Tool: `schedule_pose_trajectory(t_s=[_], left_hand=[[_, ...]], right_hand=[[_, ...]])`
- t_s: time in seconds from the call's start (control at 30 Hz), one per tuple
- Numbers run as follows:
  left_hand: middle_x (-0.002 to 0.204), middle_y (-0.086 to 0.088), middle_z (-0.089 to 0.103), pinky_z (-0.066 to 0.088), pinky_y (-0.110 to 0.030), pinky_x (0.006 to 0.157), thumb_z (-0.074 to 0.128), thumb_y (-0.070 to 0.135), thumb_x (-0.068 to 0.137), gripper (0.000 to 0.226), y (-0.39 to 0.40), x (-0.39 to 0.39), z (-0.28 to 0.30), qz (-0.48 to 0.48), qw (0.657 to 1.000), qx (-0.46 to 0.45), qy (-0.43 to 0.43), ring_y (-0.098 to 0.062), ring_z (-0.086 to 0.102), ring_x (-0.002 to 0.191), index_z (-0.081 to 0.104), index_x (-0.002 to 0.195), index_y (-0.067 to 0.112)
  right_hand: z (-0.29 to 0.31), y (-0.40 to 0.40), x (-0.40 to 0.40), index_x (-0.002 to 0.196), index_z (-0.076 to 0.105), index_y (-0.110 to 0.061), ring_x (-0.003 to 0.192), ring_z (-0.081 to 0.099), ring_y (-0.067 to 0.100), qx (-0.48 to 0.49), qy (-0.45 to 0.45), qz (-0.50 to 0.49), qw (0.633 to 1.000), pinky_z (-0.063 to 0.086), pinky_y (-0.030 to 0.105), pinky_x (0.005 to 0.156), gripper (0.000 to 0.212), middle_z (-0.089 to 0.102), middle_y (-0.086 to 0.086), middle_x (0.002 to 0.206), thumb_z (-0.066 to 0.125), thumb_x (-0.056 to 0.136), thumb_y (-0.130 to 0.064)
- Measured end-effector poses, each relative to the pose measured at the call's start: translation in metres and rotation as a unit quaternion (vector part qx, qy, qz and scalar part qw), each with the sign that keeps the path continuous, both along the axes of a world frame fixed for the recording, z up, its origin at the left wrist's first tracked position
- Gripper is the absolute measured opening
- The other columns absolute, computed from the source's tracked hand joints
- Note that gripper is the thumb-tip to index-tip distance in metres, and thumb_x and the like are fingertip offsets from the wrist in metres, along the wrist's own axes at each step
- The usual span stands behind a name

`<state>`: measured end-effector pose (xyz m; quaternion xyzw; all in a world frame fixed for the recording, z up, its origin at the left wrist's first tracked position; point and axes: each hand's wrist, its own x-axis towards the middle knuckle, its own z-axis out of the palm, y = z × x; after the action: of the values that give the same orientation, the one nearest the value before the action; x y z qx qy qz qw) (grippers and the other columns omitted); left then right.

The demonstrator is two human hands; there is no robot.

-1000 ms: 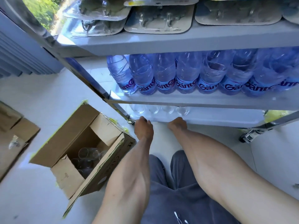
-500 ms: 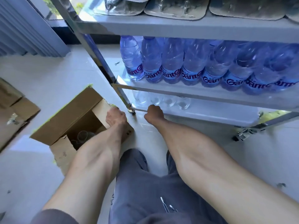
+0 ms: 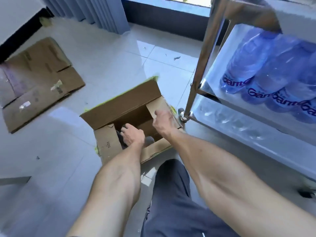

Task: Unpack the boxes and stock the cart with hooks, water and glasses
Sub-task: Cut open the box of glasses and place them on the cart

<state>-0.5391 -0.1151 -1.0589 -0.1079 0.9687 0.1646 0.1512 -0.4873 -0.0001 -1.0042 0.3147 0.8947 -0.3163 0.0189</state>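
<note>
There is a single view, from a wide-angle camera worn on the person's head. It looks forward and steeply down at the floor (image 3: 106, 69), close over the forearms that rise from the bottom edge. The open cardboard box (image 3: 123, 106) sits mid-frame. The cart (image 3: 196, 77) fills the right edge, its lines bowed by the lens.

Two hands (image 3: 133, 135), one open box (image 3: 126, 106), one flattened box (image 3: 39, 82), one cart (image 3: 196, 79)
</note>
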Motion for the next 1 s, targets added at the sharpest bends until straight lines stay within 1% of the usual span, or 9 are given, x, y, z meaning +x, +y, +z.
schedule_pose_trajectory(t_s=[0.1, 0.17, 0.27, 0.37, 0.47, 0.67, 0.8, 0.93, 1.0], left_hand=[[0.135, -0.02, 0.05, 0.045, -0.043, 0.098, 0.068, 0.025, 0.089, 0.058, -0.024, -0.02, -0.017, 0.049, 0.997, 0.018, -0.053, -0.037, 0.051, 0.126, 0.043, 0.135, 0.001], [0.134, -0.021, 0.055, 0.047, -0.042, 0.097, 0.071, 0.028, 0.087, 0.062, -0.031, -0.03, -0.027, 0.061, 0.995, 0.031, -0.078, -0.037, 0.054, 0.125, 0.044, 0.135, 0.0], [0.133, -0.023, 0.055, 0.048, -0.043, 0.097, 0.072, 0.032, 0.086, 0.066, -0.035, -0.035, -0.045, 0.072, 0.992, 0.045, -0.093, -0.039, 0.055, 0.124, 0.043, 0.134, -0.002], [0.138, -0.026, 0.051, 0.043, -0.043, 0.101, 0.072, 0.031, 0.087, 0.083, -0.033, -0.039, -0.062, 0.078, 0.988, 0.072, -0.114, -0.04, 0.051, 0.128, 0.026, 0.146, -0.004], [0.14, -0.027, 0.048, 0.041, -0.042, 0.104, 0.076, 0.028, 0.084, 0.098, -0.029, -0.047, -0.07, 0.079, 0.987, 0.088, -0.112, -0.04, 0.049, 0.13, 0.012, 0.153, -0.001], [0.151, -0.022, 0.034, 0.041, -0.048, 0.103, 0.084, 0.028, 0.077, 0.095, -0.018, -0.05, -0.078, 0.083, 0.991, 0.064, -0.084, -0.042, 0.049, 0.128, 0.026, 0.148, 0.006], [0.147, -0.021, 0.038, 0.045, -0.047, 0.098, 0.084, 0.032, 0.076, 0.085, -0.012, -0.049, -0.088, 0.065, 0.994, 0.04, -0.084, -0.041, 0.051, 0.125, 0.034, 0.141, 0.008], [0.142, -0.02, 0.045, 0.043, -0.049, 0.1, 0.083, 0.03, 0.076, 0.085, -0.01, -0.051, -0.098, 0.082, 0.992, 0.063, -0.065, -0.042, 0.049, 0.128, 0.033, 0.141, 0.008], [0.138, -0.021, 0.05, 0.043, -0.048, 0.1, 0.083, 0.031, 0.076, 0.081, -0.014, -0.051, -0.1, 0.087, 0.992, 0.077, -0.055, -0.042, 0.05, 0.126, 0.035, 0.137, 0.007]], right_hand=[[-0.022, -0.033, -0.019, 0.116, 0.059, -0.011, 0.101, 0.062, 0.034, -0.037, -0.084, 0.104, 0.99, 0.053, 0.037, 0.085, 0.028, 0.065, 0.015, 0.109, 0.059, 0.088, -0.013], [-0.038, -0.047, -0.022, 0.118, 0.056, -0.01, 0.108, 0.061, 0.034, -0.059, -0.156, 0.154, 0.974, 0.05, 0.037, 0.088, 0.038, 0.063, 0.015, 0.116, 0.067, 0.083, -0.019], [-0.061, -0.06, -0.017, 0.127, 0.048, -0.013, 0.116, 0.058, 0.035, -0.075, -0.235, 0.15, 0.957, 0.049, 0.038, 0.092, 0.061, 0.059, 0.014, 0.124, 0.075, 0.075, -0.032], [-0.08, -0.065, -0.015, 0.13, 0.045, -0.014, 0.118, 0.057, 0.032, -0.055, -0.268, 0.144, 0.951, 0.048, 0.038, 0.091, 0.071, 0.058, 0.012, 0.126, 0.076, 0.073, -0.044], [-0.088, -0.063, -0.021, 0.133, 0.044, -0.012, 0.121, 0.056, 0.03, -0.043, -0.277, 0.13, 0.951, 0.047, 0.037, 0.093, 0.062, 0.056, 0.011, 0.131, 0.068, 0.082, -0.038], [-0.1, -0.059, -0.021, 0.13, 0.046, -0.008, 0.12, 0.057, 0.032, -0.042, -0.27, 0.12, 0.954, 0.047, 0.036, 0.093, 0.037, 0.058, 0.016, 0.13, 0.052, 0.096, -0.022], [-0.107, -0.057, -0.021, 0.132, 0.044, -0.008, 0.119, 0.057, 0.033, -0.033, -0.268, 0.147, 0.952, 0.048, 0.036, 0.091, 0.038, 0.058, 0.017, 0.128, 0.05, 0.096, -0.018], [-0.115, -0.057, -0.023, 0.136, 0.04, -0.007, 0.122, 0.056, 0.032, -0.028, -0.284, 0.165, 0.944, 0.047, 0.035, 0.094, 0.046, 0.056, 0.017, 0.131, 0.054, 0.094, -0.019], [-0.118, -0.058, -0.024, 0.134, 0.042, -0.007, 0.12, 0.058, 0.031, -0.015, -0.278, 0.177, 0.944, 0.048, 0.035, 0.092, 0.041, 0.058, 0.016, 0.129, 0.051, 0.096, -0.017]])
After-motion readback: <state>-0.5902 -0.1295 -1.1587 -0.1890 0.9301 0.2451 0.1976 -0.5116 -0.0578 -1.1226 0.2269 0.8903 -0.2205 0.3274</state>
